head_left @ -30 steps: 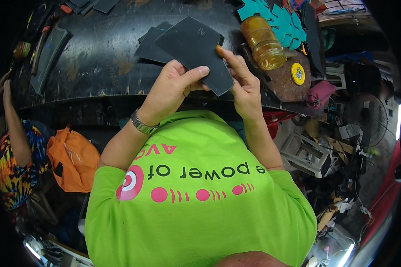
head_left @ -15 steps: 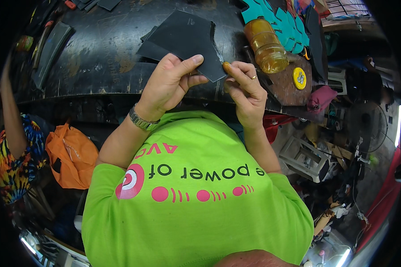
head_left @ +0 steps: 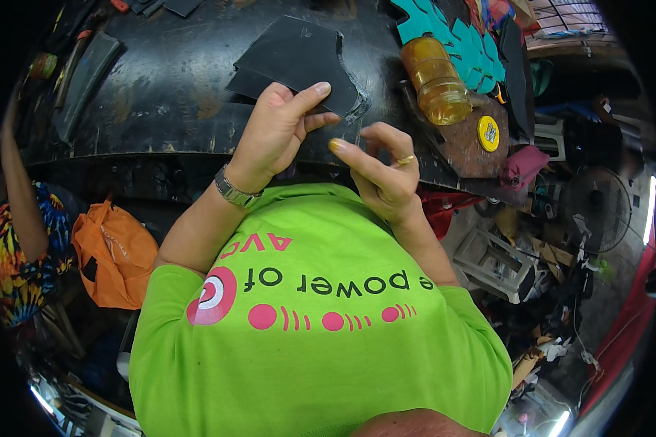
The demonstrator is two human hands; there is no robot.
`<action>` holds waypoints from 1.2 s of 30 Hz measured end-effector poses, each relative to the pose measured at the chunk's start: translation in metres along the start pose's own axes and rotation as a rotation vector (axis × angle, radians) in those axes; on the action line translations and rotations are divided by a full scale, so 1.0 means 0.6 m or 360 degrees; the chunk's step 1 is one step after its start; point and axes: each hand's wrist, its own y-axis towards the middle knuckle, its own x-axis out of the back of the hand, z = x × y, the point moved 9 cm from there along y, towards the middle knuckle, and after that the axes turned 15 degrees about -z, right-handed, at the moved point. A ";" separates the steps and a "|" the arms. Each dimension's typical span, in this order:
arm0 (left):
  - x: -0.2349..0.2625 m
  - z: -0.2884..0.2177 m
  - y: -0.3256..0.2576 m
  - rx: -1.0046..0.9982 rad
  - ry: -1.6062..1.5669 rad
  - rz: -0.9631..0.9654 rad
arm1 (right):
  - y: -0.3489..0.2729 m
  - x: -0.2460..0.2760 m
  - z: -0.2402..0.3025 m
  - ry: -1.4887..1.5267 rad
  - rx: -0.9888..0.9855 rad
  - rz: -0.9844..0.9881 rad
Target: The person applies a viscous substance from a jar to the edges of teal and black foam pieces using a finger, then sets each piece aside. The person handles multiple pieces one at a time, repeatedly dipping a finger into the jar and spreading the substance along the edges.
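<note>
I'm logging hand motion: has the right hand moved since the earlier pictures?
Yes. Judged against the bottle, the right hand has moved back toward the green shirt.

Matt sheet [head_left: 291,58], glossy plastic bottle [head_left: 436,79]

The left hand [head_left: 275,130] hides part of the black sheet [head_left: 293,60].

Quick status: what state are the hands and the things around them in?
Left hand: gripping the black sheet.
Right hand: off the sheet, fingers bent, one fingertip stained yellow-brown.
Black sheet: held, right edge streaked whitish.
Amber bottle: upright or lying, cannot tell.
Yellow disc: lying on the brown board.
Teal pieces: overlapping.
Fan: spinning or stopped, cannot tell.
</note>
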 end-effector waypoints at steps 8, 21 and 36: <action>-0.012 -0.023 -0.031 -0.0665 0.0770 0.0066 | 0.044 0.005 -0.076 0.0387 -0.0806 -0.0268; 0.093 -0.211 -0.024 -0.0983 0.0942 -0.0219 | 0.063 -0.057 -0.063 0.0414 -0.0798 -0.0024; 0.244 -0.316 0.225 -0.0681 0.0390 -0.0582 | -0.030 -0.084 -0.156 0.0518 -0.1105 -0.0358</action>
